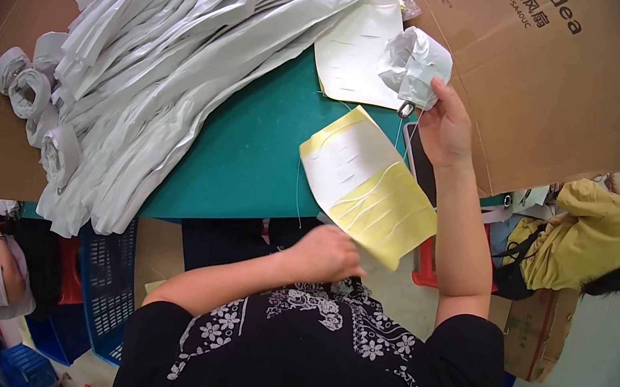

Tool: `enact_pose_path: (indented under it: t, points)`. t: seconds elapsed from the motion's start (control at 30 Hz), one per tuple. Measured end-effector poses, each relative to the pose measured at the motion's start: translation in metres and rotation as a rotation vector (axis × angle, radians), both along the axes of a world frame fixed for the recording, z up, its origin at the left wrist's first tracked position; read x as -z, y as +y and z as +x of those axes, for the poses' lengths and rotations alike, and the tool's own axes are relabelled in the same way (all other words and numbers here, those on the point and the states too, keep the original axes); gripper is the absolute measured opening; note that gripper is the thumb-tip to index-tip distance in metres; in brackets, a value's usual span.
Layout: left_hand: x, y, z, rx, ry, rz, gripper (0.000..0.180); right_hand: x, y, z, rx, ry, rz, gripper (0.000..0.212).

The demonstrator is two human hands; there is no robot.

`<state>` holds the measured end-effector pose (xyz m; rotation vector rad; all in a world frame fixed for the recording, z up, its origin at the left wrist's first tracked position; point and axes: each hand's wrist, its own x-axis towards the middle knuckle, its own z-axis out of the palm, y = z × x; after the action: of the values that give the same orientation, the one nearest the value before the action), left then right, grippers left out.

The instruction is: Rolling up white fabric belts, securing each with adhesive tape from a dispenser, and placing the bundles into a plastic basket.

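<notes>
Raised at the right, my right hand (445, 126) pinches a crumpled white roll (419, 69) that looks like coiled paper or plastic strip. A small dark ring hangs under the roll, with thin threads running down. Closed into a fist, my left hand (326, 254) is at the table's front edge; whatever its fingers hold is hidden. Just beyond it, a curved yellow-and-white sheet (371, 191) with short slits and white threads tilts over the edge. One thin thread loops down toward my left hand.
A large pile of long white folded strips (186, 52) covers the left of the green table (255, 128), with several white rolls (28, 92) beside it. Another slit sheet (361, 48) lies behind. Cardboard (553, 94) stands right. Blue crates (105, 283) are below; people sit at both sides.
</notes>
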<state>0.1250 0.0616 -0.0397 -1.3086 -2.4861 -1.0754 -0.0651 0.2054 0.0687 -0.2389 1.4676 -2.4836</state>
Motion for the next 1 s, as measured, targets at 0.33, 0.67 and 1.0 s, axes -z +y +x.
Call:
enact_pose_path:
  t: [0.33, 0.67, 1.0]
  points:
    - [-0.021, -0.055, -0.062, -0.502, -0.026, 0.055, 0.016, 0.074, -0.02, 0.015, -0.262, -0.045, -0.206, 0.038]
    - [-0.071, -0.087, -0.099, -0.716, -0.544, 0.843, 0.029, 0.056, -0.066, 0.02, -0.519, 0.314, 0.352, 0.042]
    - [-0.051, -0.089, -0.11, -0.724, -0.635, 1.413, 0.027, 0.056, -0.108, 0.051, -0.246, 0.096, 0.756, 0.038]
